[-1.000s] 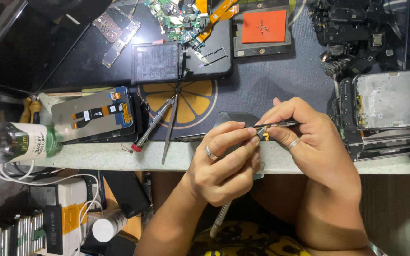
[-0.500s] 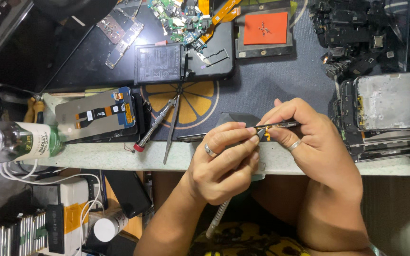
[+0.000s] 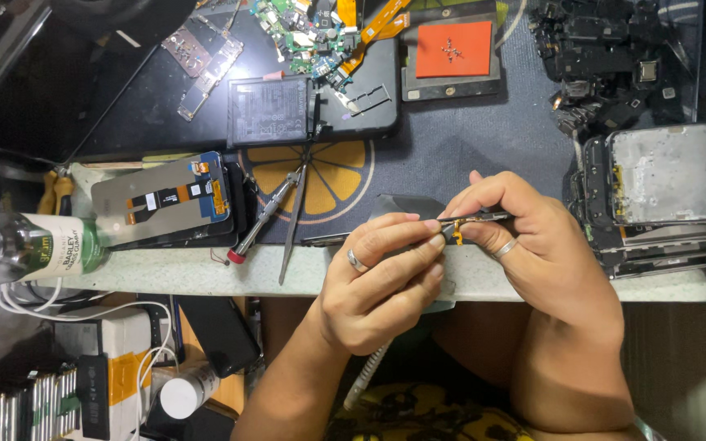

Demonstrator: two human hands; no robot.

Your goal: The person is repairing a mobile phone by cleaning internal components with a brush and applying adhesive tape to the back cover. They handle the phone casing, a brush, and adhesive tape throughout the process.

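Head view looks down on both hands meeting just above the near edge of the table [image 3: 206, 273]. The left hand [image 3: 377, 282] pinches one end of a thin dark strip part [image 3: 471, 220] between thumb and forefinger, grip clenched on it, a ring on one finger. The right hand [image 3: 533, 253] grasps the other end of the same part with thumb and fingertips, also ringed, so the piece is braced from both sides and held level, close under the eyes; a small orange tab hangs from its middle. Held this way, over the table edge, anything that drops would likely land on the table or the lap. To the left of the hands a red-tipped screwdriver [image 3: 263, 216] and tweezers [image 3: 294, 220] lie side by side on the orange-slice mat [image 3: 337, 175], within easy reach. A phone screen [image 3: 161, 200] lies face down near the left edge, a bottle [image 3: 30, 249] on its side beside it. A battery [image 3: 271, 110] and circuit boards [image 3: 304, 28] sit toward the far edge, an orange pad [image 3: 453, 49] right of them, and a phone frame [image 3: 672, 175] at the right edge. Compared with half a second ago, both hands keep the same hold and place; the part has scarcely shifted, and nothing on the table has moved.
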